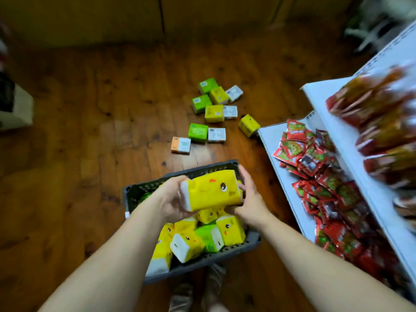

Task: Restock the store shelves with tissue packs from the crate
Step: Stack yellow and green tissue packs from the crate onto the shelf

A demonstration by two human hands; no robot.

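- Both hands, left hand (173, 197) and right hand (249, 194), clasp the yellow tissue pack (213, 190) by its ends, above the crate (135, 194).
- Its long axis spans hand to hand.
- The shelf (270, 140) lies beyond the right hand, the nearer one.

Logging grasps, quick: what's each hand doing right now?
Left hand: closed, gripping the left end of the yellow tissue pack.
Right hand: closed, holding the same pack's right end.
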